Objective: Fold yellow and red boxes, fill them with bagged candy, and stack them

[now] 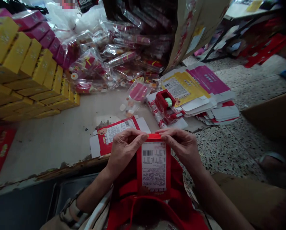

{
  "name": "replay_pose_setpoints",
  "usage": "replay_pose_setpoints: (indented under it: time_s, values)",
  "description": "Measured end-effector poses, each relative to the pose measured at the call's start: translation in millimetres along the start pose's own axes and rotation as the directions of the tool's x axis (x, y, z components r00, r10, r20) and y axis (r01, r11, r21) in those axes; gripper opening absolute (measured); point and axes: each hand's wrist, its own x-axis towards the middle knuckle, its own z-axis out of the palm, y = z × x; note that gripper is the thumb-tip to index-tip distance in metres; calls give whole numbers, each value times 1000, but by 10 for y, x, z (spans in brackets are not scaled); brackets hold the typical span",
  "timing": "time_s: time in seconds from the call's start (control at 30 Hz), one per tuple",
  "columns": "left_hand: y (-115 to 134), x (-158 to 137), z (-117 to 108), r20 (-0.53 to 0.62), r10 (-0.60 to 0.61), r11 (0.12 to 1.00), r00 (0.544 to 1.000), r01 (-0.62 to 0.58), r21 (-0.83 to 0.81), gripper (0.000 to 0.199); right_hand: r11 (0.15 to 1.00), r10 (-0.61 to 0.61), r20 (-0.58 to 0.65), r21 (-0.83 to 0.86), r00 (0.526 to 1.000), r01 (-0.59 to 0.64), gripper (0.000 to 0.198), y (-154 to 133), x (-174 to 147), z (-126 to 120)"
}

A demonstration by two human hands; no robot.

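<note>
A red cardboard box with a white printed label and barcode is held upright in front of my body. Pinched at the left end of its top edge is my left hand. My right hand grips the right end of the same edge, thumb in front and fingers behind. Just beyond my left hand, a flat red carton with white flaps lies on the table. Past my right hand sits a red tape dispenser with a pale green roll.
Yellow boxes are stacked at the left, with magenta boxes behind. Clear-wrapped packets are heaped at the back beside a large cardboard carton. Flattened yellow and magenta cartons lie at the table's right edge. Red boxes lie far left.
</note>
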Motion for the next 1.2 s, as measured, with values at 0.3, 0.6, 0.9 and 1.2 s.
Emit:
replay_pose_setpoints:
  time_s: [0.3, 0.6, 0.9, 1.2]
  values:
    - [80, 76, 4, 0, -68, 998, 998, 68, -1, 23, 979, 168, -23, 119, 986, -164, 15, -99, 52, -31]
    - [-231, -193, 130, 141, -121, 974, 983, 145, -175, 34, 979, 185, 73, 78, 980, -190, 19, 59, -133, -186]
    - [322, 238, -188, -210, 289, 957, 934, -281, 69, 25, 840, -9, -60, -543, 998, -25, 28, -403, 798, -818]
    - [133, 48, -466, -109, 130, 990, 985, -123, 74, 25, 949, 103, -199, -273, 975, -156, 28, -285, 779, -563]
